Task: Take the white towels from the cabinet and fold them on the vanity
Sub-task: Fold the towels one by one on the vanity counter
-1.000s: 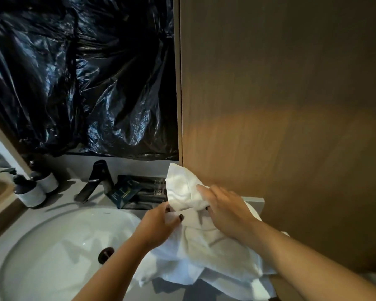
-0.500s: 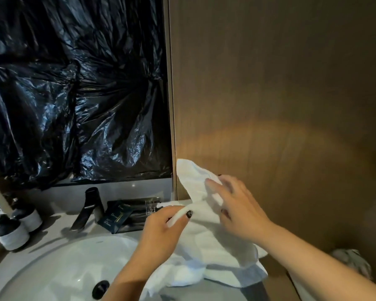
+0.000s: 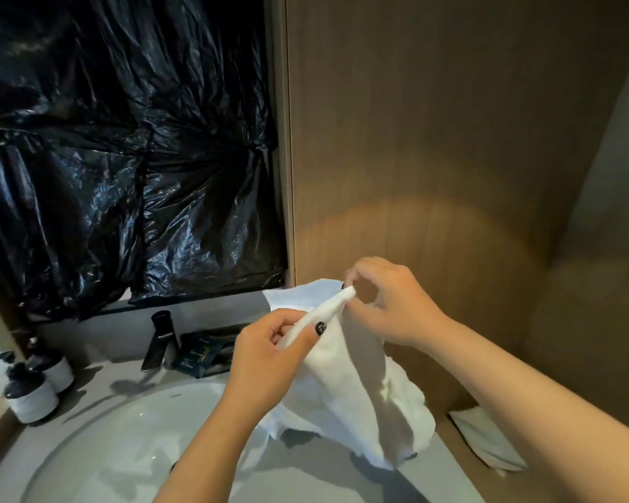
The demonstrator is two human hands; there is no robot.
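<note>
Nearest, the white towel (image 3: 360,386) hung limp above the sink (image 3: 99,441), its lower folds sagging toward the rim; it looked light, soft and floppy. The left hand (image 3: 273,361) pinched its rolled top edge, and just beyond, the right hand (image 3: 393,303) pinched what seemed the corner, the best purchase.

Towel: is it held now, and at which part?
Yes. Both hands pinch the towel along its top edge: left hand lower, right hand at the corner.
</note>
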